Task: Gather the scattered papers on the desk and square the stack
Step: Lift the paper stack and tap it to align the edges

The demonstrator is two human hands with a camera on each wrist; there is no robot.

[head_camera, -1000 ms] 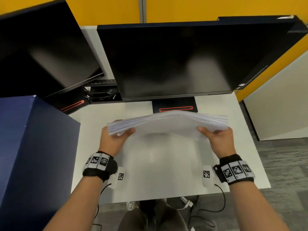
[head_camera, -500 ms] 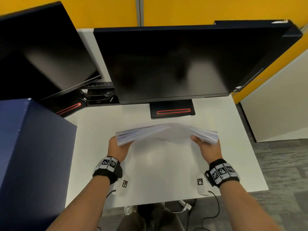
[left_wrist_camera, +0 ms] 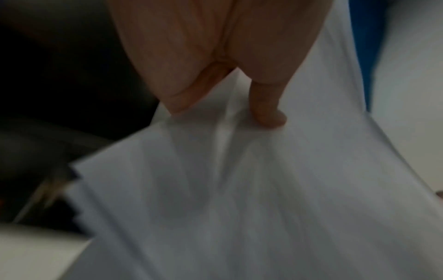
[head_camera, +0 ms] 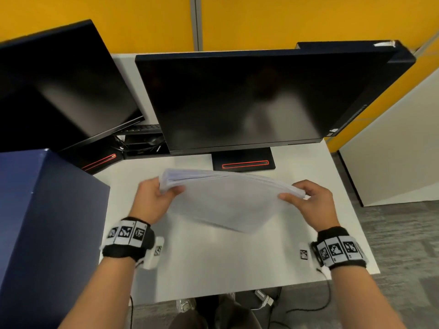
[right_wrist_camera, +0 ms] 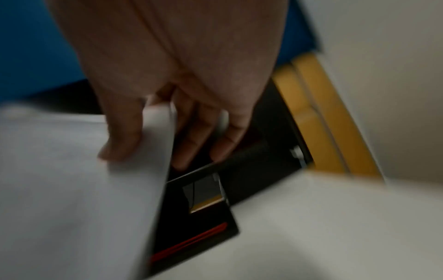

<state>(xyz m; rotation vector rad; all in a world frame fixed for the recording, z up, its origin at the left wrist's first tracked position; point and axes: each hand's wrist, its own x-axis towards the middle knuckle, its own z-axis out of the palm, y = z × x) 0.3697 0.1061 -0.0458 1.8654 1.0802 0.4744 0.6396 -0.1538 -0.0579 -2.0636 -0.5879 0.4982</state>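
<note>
Papers [head_camera: 228, 200] hang as one white stack above the desk [head_camera: 228, 264], held up at both short ends and sagging toward the person between the two grips. No print or writing can be read on the sheets. The left hand [head_camera: 152, 200] clamps the left end with the thumb on top and the fingers underneath; the right hand [head_camera: 311, 205] pinches the right end the same way, so both hands are closed on the stack.

Compared with half a second ago, the stack is tilted: its left end now sits higher and farther from the person than its right end, and the bowed near edge droops lower toward the desk.

Beyond the grips, a black monitor [head_camera: 249, 98] stands on a base with a red stripe [head_camera: 244, 165]; a second monitor [head_camera: 59, 89] stands past the left hand, and a dark blue box [head_camera: 47, 229] lies outside the left wrist. Both wristbands carry black-and-white square markers, not readable text.

The left wrist view alone shows the sheet corners stepped unevenly at the far left edge [left_wrist_camera: 76, 181], with the thumb [left_wrist_camera: 268, 111] pressing on the top sheet. The right wrist view alone shows two fingers [right_wrist_camera: 191, 144] extended beneath the stack's edge, over the monitor base. Both wrist views are blurred.
</note>
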